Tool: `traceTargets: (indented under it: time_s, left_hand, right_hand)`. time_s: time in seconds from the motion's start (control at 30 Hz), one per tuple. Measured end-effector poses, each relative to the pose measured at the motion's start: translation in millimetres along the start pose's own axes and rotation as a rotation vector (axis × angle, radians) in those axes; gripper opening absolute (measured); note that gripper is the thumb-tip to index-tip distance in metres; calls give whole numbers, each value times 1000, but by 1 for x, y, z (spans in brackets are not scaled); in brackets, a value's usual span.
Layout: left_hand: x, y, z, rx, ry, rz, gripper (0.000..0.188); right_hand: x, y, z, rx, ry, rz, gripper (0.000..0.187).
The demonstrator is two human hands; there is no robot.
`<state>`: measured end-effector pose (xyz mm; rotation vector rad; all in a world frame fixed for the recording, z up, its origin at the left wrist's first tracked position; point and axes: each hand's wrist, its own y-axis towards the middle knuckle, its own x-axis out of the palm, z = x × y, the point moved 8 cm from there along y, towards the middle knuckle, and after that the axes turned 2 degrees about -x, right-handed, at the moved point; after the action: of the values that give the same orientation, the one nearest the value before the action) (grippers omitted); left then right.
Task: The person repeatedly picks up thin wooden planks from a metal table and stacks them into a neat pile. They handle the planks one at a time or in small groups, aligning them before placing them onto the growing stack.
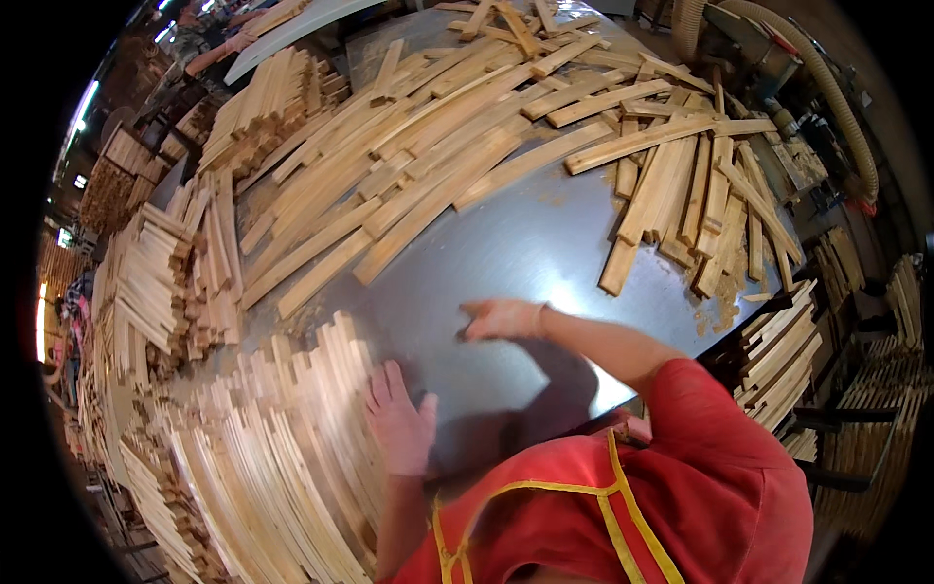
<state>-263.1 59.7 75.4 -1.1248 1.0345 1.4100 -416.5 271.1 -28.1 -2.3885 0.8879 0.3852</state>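
My left hand (401,419) lies with its fingers stretched out and the thumb apart, against the right side of a stack of pale wood strips (277,453). It holds nothing. Over the middle of the grey metal tabletop (428,311) is my right hand (504,319), reaching left. Motion blurs it a little; its fingertips look apart, and no wood shows in it. Beyond the hands, many loose wooden slats (438,180) lie spread across the table. A jumbled heap of slats (671,195) is at the right.
More stacked wood (146,297) lines the left side, with piled blocks (263,107) behind. Strips (778,350) stand stacked beyond the table's right edge. A ribbed hose (837,92) and machinery are at the far right. Another person's arm (216,56) shows at the far left.
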Motion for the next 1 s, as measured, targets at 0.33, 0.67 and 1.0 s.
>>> traceTargets:
  time_s: [0.33, 0.67, 1.0]
  left_hand:
    - [81, 291, 1, -134, 176, -25, 98]
    - [65, 287, 62, -2, 132, -173, 69]
    - [70, 389, 58, 42, 218, -86, 74]
  right_hand:
    - [-418, -72, 172, 424, -898, 632, 68]
    - [-439, -64, 188, 366, -939, 112, 54]
    - [-339, -81, 129, 402, 113, 144, 79]
